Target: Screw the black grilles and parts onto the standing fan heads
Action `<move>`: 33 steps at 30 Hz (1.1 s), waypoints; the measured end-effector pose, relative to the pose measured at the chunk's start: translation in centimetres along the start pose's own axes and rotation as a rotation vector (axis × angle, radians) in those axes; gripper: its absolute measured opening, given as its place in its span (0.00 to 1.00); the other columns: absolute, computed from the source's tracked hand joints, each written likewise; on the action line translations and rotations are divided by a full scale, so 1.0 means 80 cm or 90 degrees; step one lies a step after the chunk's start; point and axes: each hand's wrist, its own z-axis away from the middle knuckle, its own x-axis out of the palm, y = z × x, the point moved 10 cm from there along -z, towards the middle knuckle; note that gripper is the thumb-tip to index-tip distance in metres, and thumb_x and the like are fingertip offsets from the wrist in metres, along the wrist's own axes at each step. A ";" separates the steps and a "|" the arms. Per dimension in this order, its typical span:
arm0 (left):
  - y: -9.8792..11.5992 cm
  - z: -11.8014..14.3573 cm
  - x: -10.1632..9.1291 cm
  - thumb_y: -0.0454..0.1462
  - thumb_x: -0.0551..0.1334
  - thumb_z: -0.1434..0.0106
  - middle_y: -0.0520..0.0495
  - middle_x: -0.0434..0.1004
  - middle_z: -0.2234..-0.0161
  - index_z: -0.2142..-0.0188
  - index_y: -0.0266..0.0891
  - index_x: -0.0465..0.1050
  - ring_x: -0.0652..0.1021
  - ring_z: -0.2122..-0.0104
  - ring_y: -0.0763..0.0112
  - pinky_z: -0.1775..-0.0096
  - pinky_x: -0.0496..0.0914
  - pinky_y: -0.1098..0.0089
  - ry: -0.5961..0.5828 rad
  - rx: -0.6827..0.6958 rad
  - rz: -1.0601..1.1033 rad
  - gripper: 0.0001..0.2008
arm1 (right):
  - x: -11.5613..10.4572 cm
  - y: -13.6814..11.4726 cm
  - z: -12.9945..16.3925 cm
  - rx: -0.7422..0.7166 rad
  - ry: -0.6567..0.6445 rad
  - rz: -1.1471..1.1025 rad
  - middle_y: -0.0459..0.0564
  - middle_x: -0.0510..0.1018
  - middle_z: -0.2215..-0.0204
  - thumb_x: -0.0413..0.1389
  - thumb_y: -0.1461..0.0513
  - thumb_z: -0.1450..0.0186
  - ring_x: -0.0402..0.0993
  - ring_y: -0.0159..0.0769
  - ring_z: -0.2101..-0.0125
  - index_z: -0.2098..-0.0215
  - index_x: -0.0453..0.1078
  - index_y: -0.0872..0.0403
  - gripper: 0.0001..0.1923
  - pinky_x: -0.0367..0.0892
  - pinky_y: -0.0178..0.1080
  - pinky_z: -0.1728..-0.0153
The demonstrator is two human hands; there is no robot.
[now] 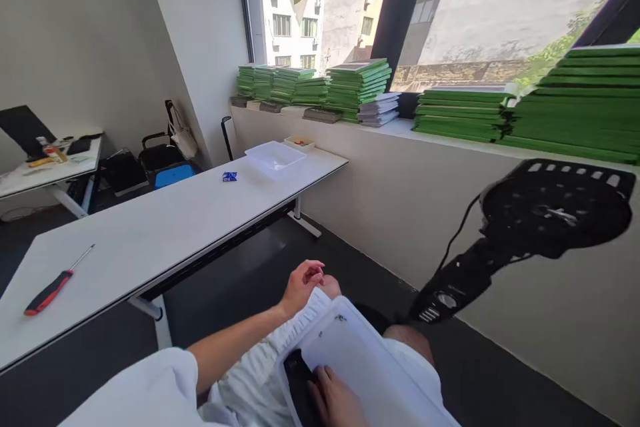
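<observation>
Head view:
Left hand [303, 283]: it rests on the far end of the white tray [360, 363] on the person's lap. The fingers are curled in together. I cannot tell if they pinch anything.
Right hand [336, 399]: it lies flat on the near end of the white tray, at the bottom edge of the view. The fingers are close together and press on the tray, just beside a black thing [299, 373] tucked at the tray's left edge.
White tray: it lies tilted over the person's knees, between the two hands.
Long white table [165, 227]: it stands to the left of the person.
Screwdriver [54, 283]: red and black handle, lying near the table's near left corner.
Small blue packet [229, 176]: on the table toward the far end.
Clear plastic tray [275, 155]: at the table's far end, with a small beige box [299, 143] just behind it.
Green folders [357, 83]: piled in stacks along the window ledge.
Black headset [530, 227]: it hangs in front of the wall on the right.
</observation>
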 end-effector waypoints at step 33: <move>-0.060 0.168 0.082 0.34 0.52 0.23 0.44 0.80 0.55 0.47 0.41 0.78 0.79 0.53 0.63 0.48 0.73 0.66 -0.611 0.048 -0.479 0.16 | 0.002 0.098 -0.026 0.126 -0.171 -0.068 0.50 0.81 0.53 0.52 0.63 0.25 0.79 0.37 0.59 0.49 0.73 0.53 0.11 0.68 0.37 0.62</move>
